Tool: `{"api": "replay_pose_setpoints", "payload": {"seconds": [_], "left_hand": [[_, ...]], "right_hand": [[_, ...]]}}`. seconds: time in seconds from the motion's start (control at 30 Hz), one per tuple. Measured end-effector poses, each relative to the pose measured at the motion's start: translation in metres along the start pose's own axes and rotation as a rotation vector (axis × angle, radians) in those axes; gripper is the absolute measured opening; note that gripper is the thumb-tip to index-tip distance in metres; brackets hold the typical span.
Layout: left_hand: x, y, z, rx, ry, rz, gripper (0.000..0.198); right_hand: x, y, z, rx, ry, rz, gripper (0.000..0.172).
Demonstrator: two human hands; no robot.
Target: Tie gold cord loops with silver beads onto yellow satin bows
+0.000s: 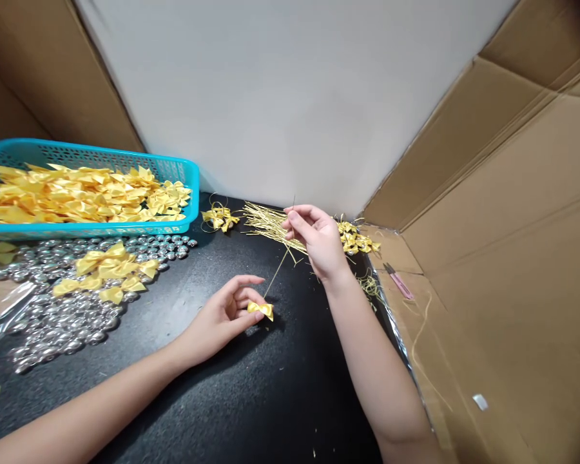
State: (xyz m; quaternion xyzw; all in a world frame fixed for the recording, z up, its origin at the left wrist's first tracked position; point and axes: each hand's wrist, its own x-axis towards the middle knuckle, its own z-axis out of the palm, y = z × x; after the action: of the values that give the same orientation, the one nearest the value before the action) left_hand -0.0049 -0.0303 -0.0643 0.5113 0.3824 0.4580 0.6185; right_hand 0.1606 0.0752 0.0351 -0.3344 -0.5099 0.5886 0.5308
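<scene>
My left hand [227, 312] is closed on a small yellow satin ribbon bow [265, 311], pinched between thumb and fingers just above the black tabletop. From this bow a thin gold cord [276, 274] runs up and to the right toward my right hand [319, 241]. The thumb and forefinger there are pinched together on the cord, and a thin end stands up above the fingertips. Behind the right hand lies a bundle of cut gold cords [265, 219], partly hidden by it. Bows with cord loops [220, 218] sit left of the bundle, and more such bows [355, 240] sit right of it.
A turquoise basket [193, 193] full of yellow bows stands back left. Silver beads [72, 316] spread before it, with loose yellow bows [113, 267] on top. Pink-handled snips [399, 282] lie on cardboard at right, near cord scraps [368, 285]. Cardboard walls [512, 193] flank the table.
</scene>
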Motion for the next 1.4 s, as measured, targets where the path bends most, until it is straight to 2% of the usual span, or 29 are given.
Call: {"api": "replay_pose_setpoints", "payload": {"seconds": [0.13,0.27,0.4,0.5,0.6,0.77,0.8,0.87,0.93,0.97,1.0,1.1,1.2,1.3,1.4], "left_hand": [[0.001,0.004,0.0,0.048,0.011,-0.063,0.034],[-0.001,0.005,-0.001,0.278,0.094,-0.035,0.027],[-0.005,0.004,-0.003,0.644,0.248,0.102,0.019],[-0.007,0.004,-0.004,0.826,0.294,0.277,0.017],[-0.012,0.004,0.0,0.879,0.229,0.423,0.022],[-0.025,0.002,0.01,0.728,-0.052,0.521,0.047],[-0.026,0.002,0.01,0.668,-0.054,0.509,0.047],[-0.022,0.005,0.007,0.554,0.026,0.419,0.039],[-0.008,0.011,0.0,0.465,0.092,0.261,0.031],[0.002,0.015,-0.004,0.418,0.073,0.182,0.033],[0.013,0.019,-0.008,0.366,0.011,0.121,0.037],[0.044,0.031,-0.016,0.16,-0.253,0.09,0.063],[0.056,0.037,-0.011,0.092,-0.491,-0.002,0.058],[0.049,0.031,0.004,-0.03,-0.572,-0.13,0.045],[0.034,0.017,0.021,-0.361,-0.618,-0.231,0.049]], "right_hand": [[0.0,-0.003,-0.001,0.013,-0.011,-0.02,0.004],[-0.003,-0.005,0.0,0.057,-0.06,-0.01,0.013],[-0.008,-0.008,0.003,0.119,-0.115,0.001,0.011],[-0.014,-0.012,0.009,0.095,-0.114,-0.001,0.008],[-0.021,-0.017,0.017,0.05,-0.117,-0.031,0.007],[-0.033,-0.031,0.024,0.056,-0.181,-0.106,0.007],[-0.035,-0.034,0.023,0.068,-0.202,-0.115,0.007],[-0.039,-0.041,0.021,0.086,-0.246,-0.132,0.006],[-0.041,-0.046,0.017,0.094,-0.28,-0.148,0.006],[-0.041,-0.048,0.015,0.096,-0.294,-0.157,0.006],[-0.041,-0.049,0.013,0.097,-0.304,-0.163,0.006],[-0.037,-0.05,0.007,0.118,-0.3,-0.164,0.009],[-0.03,-0.048,0.002,0.121,-0.255,-0.145,0.015],[-0.02,-0.042,-0.003,0.121,-0.209,-0.119,0.018],[-0.007,-0.031,-0.009,0.113,-0.149,-0.069,0.014]]}}
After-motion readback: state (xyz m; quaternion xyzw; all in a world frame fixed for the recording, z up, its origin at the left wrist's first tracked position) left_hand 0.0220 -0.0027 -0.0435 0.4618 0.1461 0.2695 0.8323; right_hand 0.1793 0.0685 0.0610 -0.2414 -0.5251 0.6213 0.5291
